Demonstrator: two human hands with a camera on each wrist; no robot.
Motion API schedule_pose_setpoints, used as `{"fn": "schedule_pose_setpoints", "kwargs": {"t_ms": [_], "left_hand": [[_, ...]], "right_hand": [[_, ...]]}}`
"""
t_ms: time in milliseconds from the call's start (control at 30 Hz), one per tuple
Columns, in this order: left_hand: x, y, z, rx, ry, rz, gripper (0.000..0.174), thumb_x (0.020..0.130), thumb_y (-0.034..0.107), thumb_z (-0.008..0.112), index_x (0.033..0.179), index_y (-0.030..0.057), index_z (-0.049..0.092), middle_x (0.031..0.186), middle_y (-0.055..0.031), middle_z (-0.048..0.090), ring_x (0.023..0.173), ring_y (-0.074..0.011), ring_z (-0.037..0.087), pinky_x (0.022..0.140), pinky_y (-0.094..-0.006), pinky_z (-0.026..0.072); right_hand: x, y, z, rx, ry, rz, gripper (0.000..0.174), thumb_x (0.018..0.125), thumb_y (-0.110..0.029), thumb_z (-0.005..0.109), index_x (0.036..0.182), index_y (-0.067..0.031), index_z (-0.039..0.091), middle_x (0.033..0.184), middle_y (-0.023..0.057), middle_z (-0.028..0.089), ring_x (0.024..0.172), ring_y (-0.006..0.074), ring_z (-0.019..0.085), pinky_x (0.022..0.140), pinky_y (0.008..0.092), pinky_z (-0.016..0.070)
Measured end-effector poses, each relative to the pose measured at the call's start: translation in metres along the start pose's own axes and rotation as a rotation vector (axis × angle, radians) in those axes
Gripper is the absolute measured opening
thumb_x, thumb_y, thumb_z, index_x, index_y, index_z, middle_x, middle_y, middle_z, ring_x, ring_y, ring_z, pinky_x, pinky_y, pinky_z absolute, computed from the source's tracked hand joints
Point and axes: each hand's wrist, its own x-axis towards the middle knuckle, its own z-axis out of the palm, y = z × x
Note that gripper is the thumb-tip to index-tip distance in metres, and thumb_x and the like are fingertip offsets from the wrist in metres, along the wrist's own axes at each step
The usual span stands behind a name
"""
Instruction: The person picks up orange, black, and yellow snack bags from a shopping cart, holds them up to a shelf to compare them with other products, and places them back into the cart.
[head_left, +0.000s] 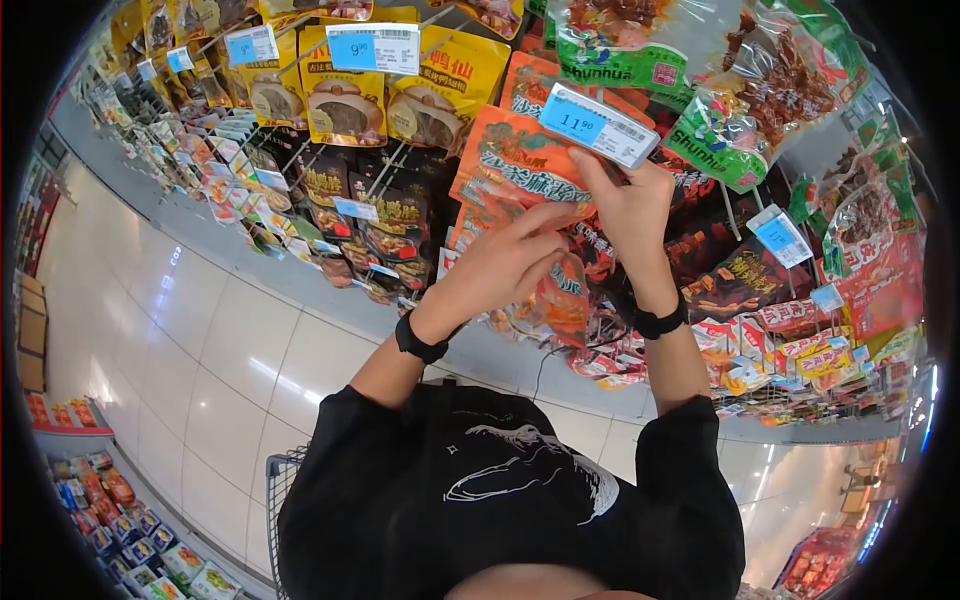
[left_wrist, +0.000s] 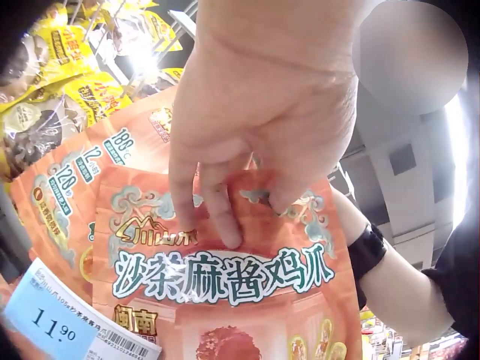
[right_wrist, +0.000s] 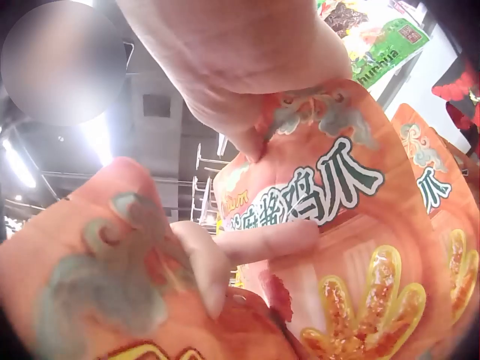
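My left hand (head_left: 500,258) pinches an orange packet of chicken feet (head_left: 562,298), which hangs below its fingers. In the left wrist view its fingers (left_wrist: 221,217) curl down over the packet's upper front (left_wrist: 225,281). To the right, my right hand (head_left: 635,205) grips the top edge of another orange packet of chicken feet (head_left: 515,150) at the rack, its thumb just under a price tag (head_left: 600,125) reading 11.90. In the right wrist view this packet (right_wrist: 352,240) faces the camera, while the left hand's packet (right_wrist: 105,277) stands close at lower left.
Yellow packets (head_left: 345,100) hang on hooks at the left, and green-trimmed Shunhua bags (head_left: 740,110) at upper right. Metal hooks and price tags (head_left: 780,238) jut out from the rack. A wire cart (head_left: 285,490) stands behind at the left on the tiled floor (head_left: 230,330).
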Motion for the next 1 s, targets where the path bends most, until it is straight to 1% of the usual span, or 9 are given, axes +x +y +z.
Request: {"fn": "schedule_pose_setpoints", "kwargs": {"t_ms": [200,400,467,500,633,767,867,933,1000], "left_hand": [[-0.004,-0.009,-0.004,-0.031,0.004,0.015,0.007,0.083,0.007,0.06,0.087,0.0013,0.06,0.128,-0.011,0.049,0.106,-0.0295,0.057,0.083,-0.037,0.0492],[-0.005,-0.005,-0.012,-0.046,-0.023,0.027,0.008,0.081,0.005,0.061,0.088,0.0023,0.059,0.13,-0.0097,0.049,0.105,-0.0292,0.057,0.082,-0.0364,0.049],[-0.006,-0.006,-0.013,-0.043,-0.028,0.039,0.008,0.081,0.005,0.061,0.088,0.0026,0.059,0.13,-0.0092,0.049,0.104,-0.029,0.057,0.081,-0.0362,0.0493],[-0.007,-0.007,-0.014,-0.041,-0.034,0.05,0.008,0.081,0.005,0.061,0.088,0.0028,0.059,0.13,-0.0087,0.049,0.103,-0.0288,0.058,0.079,-0.0359,0.0495],[-0.006,-0.003,-0.016,-0.06,-0.02,0.106,0.008,0.081,0.005,0.061,0.088,0.0029,0.059,0.128,-0.0081,0.05,0.1,-0.0285,0.059,0.078,-0.0353,0.0501],[-0.006,-0.005,-0.012,-0.059,0.008,0.056,0.007,0.082,0.007,0.062,0.086,0.0029,0.059,0.125,-0.0079,0.052,0.099,-0.0272,0.059,0.077,-0.0344,0.0504],[-0.004,-0.004,-0.01,-0.057,0.014,0.029,0.006,0.082,0.008,0.062,0.086,0.0028,0.06,0.125,-0.0081,0.051,0.099,-0.026,0.059,0.077,-0.0339,0.0505],[-0.003,-0.004,-0.007,-0.045,0.014,0.031,0.006,0.083,0.008,0.061,0.086,0.0027,0.06,0.126,-0.0083,0.05,0.098,-0.0255,0.059,0.076,-0.0337,0.0506],[-0.002,-0.004,-0.004,-0.046,0.118,0.09,0.008,0.083,0.01,0.06,0.08,0.003,0.058,0.12,-0.0056,0.052,0.077,-0.0237,0.062,0.067,-0.0352,0.0498]], "right_hand": [[0.004,0.003,0.007,0.116,0.038,0.096,0.022,0.077,-0.004,0.072,0.097,0.0025,0.067,0.089,0.0048,0.069,0.079,0.0063,0.061,0.069,0.0219,0.049],[0.011,0.024,0.005,0.012,-0.068,0.14,0.023,0.077,-0.006,0.072,0.097,0.003,0.065,0.09,0.0056,0.069,0.08,0.0073,0.061,0.07,0.0233,0.0484],[0.013,0.029,-0.001,-0.017,-0.101,0.063,0.023,0.077,-0.006,0.072,0.097,0.0027,0.066,0.09,0.0052,0.069,0.08,0.007,0.061,0.07,0.0232,0.0479],[0.014,0.027,-0.004,0.014,-0.086,-0.003,0.028,0.074,-0.013,0.074,0.097,0.001,0.067,0.083,0.0097,0.07,0.073,0.012,0.066,0.065,0.0261,0.0496],[0.004,0.009,-0.015,0.063,-0.133,0.077,0.02,0.079,-0.007,0.07,0.097,0.0022,0.067,0.089,0.0059,0.069,0.079,0.0068,0.061,0.069,0.0233,0.0491],[0.003,0.004,-0.019,0.202,-0.126,0.169,0.018,0.082,-0.006,0.067,0.098,0.0031,0.065,0.092,0.0065,0.068,0.081,0.0081,0.061,0.071,0.023,0.0488],[0.007,0.009,-0.018,0.099,-0.145,0.052,0.018,0.082,-0.006,0.067,0.098,0.0032,0.064,0.092,0.006,0.068,0.084,0.0083,0.061,0.072,0.0228,0.0482],[0.007,0.013,-0.015,0.175,-0.125,0.062,0.018,0.082,-0.005,0.066,0.098,0.0034,0.063,0.093,0.006,0.068,0.084,0.008,0.06,0.073,0.0229,0.048],[0.009,0.012,-0.015,0.257,-0.109,0.07,0.019,0.082,-0.005,0.066,0.099,0.0036,0.061,0.093,0.0059,0.068,0.085,0.0077,0.06,0.074,0.023,0.0478]]}}
